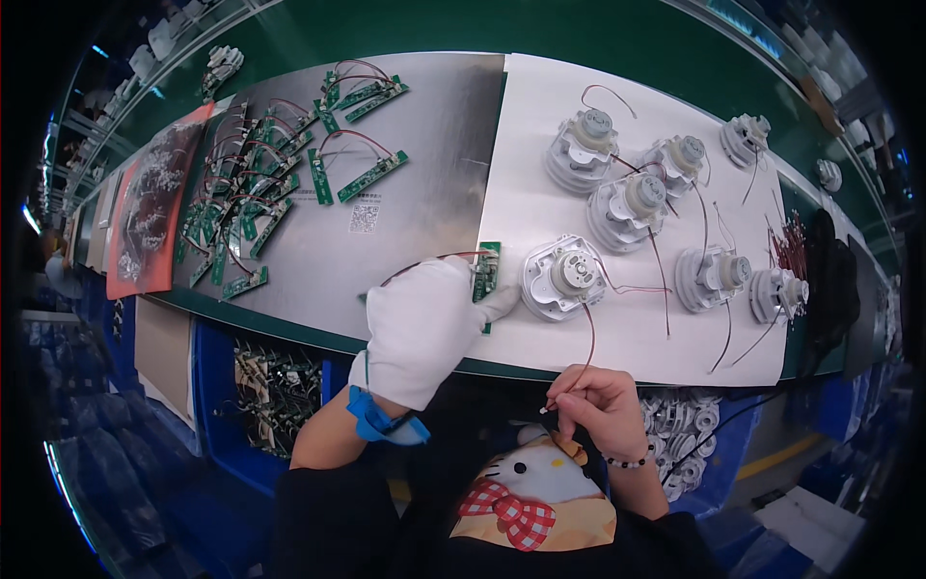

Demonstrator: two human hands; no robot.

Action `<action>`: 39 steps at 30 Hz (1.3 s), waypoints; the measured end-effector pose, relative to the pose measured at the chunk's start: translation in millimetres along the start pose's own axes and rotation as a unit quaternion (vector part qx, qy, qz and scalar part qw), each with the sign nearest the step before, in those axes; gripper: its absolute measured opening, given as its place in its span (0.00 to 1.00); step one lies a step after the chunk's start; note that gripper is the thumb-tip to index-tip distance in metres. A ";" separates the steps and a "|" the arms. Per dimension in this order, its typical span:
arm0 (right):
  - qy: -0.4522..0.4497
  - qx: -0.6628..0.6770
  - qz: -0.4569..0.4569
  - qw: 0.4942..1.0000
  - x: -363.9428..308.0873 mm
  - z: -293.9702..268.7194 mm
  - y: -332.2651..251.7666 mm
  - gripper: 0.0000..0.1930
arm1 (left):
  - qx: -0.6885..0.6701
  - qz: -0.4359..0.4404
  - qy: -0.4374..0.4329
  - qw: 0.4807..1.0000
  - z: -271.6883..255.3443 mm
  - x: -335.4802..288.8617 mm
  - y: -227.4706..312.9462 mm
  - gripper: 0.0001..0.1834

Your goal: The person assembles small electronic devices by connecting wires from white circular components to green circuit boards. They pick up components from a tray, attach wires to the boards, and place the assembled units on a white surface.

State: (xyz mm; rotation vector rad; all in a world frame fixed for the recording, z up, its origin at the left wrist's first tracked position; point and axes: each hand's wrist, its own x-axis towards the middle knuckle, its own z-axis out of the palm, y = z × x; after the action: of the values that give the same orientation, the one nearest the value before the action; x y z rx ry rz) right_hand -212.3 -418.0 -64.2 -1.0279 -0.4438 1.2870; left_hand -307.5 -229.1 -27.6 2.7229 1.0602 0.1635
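Observation:
My left hand (420, 328), in a white glove with a blue band at the wrist, grips a small green circuit board (488, 265) at the seam between the metal sheet and the white sheet. A dark red wire runs from the board over the back of the glove. My bare right hand (603, 410) is closed at the table's front edge, pinching a thin wire (590, 338) close to its small white plug. That wire leads up to a round white motor unit (564, 278), which sits just right of the board.
Several more motor units (632, 207) with trailing wires stand on the white sheet (526, 116). Wired circuit boards (256, 183) lie heaped on the metal sheet, beside an orange sheet (145, 232). Blue bins (217, 386) below the table hold boards and white parts (680, 429).

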 end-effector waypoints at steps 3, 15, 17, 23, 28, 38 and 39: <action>-0.007 0.003 -0.019 1.000 -0.2 2.0 -0.2 0.04 | -0.005 0.025 0.032 0.999 7.7 -1.9 -1.6 0.24; 0.052 0.005 -0.072 0.996 6.5 24.2 -4.6 0.03 | -0.491 -0.091 -0.241 0.832 -5.9 -20.5 -30.0 0.15; 0.097 -0.033 -0.109 0.989 13.0 34.7 -7.7 0.03 | -0.538 -0.163 -0.352 0.748 -30.5 -15.6 -22.3 0.13; 0.157 -0.184 -0.234 0.942 26.7 46.3 -1.4 0.07 | -0.582 -0.205 -0.329 0.715 -33.4 -28.9 -24.9 0.12; 0.163 -0.237 -0.259 0.922 29.3 47.4 -0.7 0.07 | -0.606 -0.214 -0.310 0.701 -30.8 -31.6 -26.3 0.10; 0.170 -0.340 -0.291 0.878 35.7 44.8 -3.2 0.07 | -0.554 -0.179 -0.295 0.758 -40.0 -33.0 -19.1 0.07; 0.170 -0.354 -0.292 0.872 35.6 44.7 -4.3 0.07 | -0.554 -0.169 -0.279 0.766 -39.2 -35.0 -19.8 0.07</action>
State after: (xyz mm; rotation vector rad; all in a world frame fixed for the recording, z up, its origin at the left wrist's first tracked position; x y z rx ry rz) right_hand -234.6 -368.0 -46.9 -1.5415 -0.9066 0.3629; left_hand -353.2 -232.4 4.9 1.3429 0.8253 -0.0768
